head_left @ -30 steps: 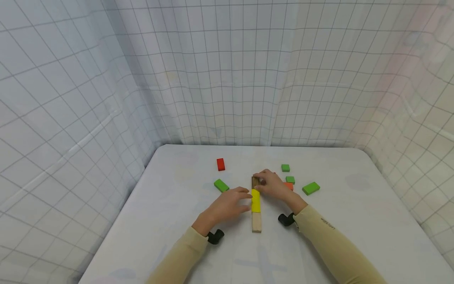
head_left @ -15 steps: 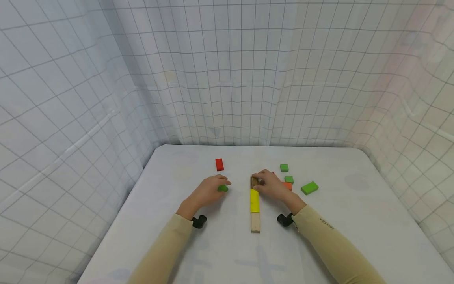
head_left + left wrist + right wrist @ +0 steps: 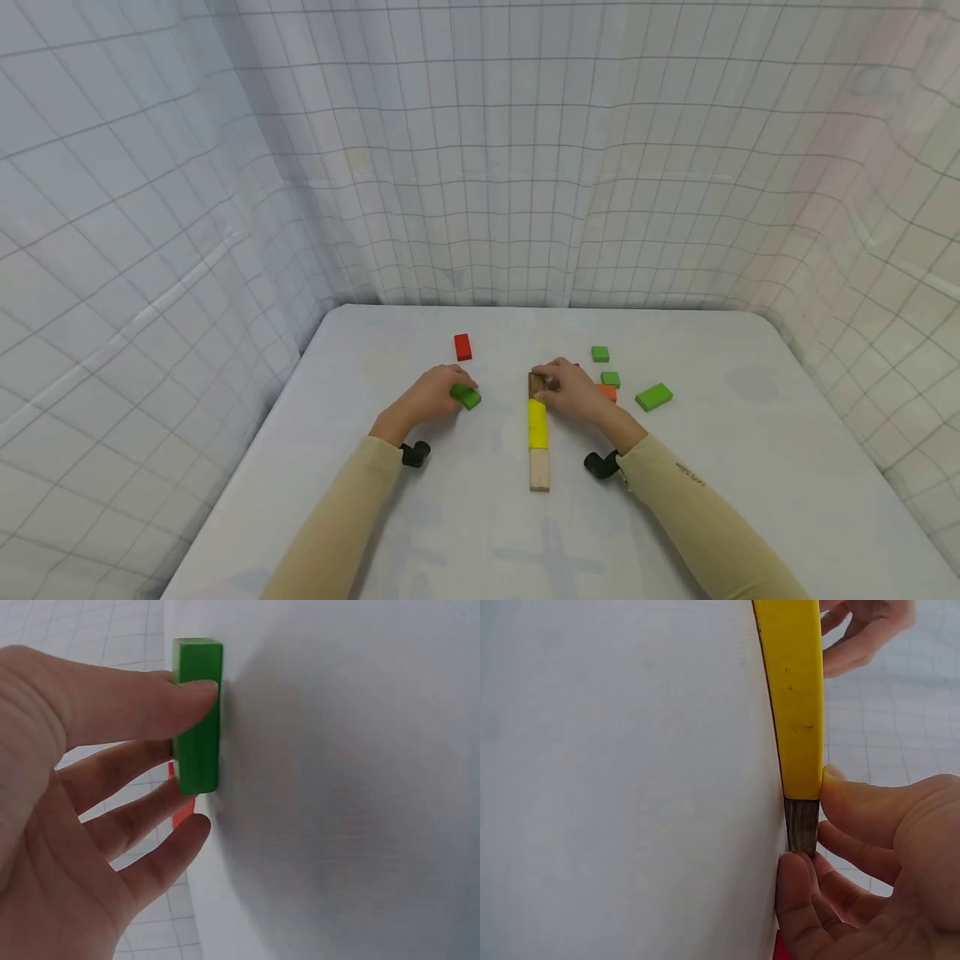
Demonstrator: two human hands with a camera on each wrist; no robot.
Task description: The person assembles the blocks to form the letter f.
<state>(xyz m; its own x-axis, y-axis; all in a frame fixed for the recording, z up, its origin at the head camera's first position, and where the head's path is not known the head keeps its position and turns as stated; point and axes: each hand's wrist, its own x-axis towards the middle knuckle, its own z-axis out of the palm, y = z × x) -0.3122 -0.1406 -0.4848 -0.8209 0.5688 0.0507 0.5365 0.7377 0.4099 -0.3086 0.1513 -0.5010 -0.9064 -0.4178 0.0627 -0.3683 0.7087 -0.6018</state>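
My left hand (image 3: 429, 397) pinches a green block (image 3: 199, 763) between thumb and fingers, at the left of the table. In the left wrist view the block stands on end from that camera's angle, its lower fingers spread below. My right hand (image 3: 576, 395) grips a dark brown wooden block (image 3: 802, 825), thumb at its junction with a yellow block (image 3: 795, 705) and fingertips at its far end. Brown, yellow and a pale wooden block (image 3: 539, 471) lie end to end in a straight row. The fingers partly cover the brown block.
Behind the left hand lies a red block (image 3: 462, 347). Right of the row are two small green blocks (image 3: 600, 354), an orange block (image 3: 607, 392) and a larger green block (image 3: 655, 397). Another red piece is mostly hidden behind the right hand. Gridded white curtains (image 3: 465, 208) surround the white table.
My left hand has moved left and away from the yellow block, and now holds the green block that was lying there. The right hand has stayed at the brown block.
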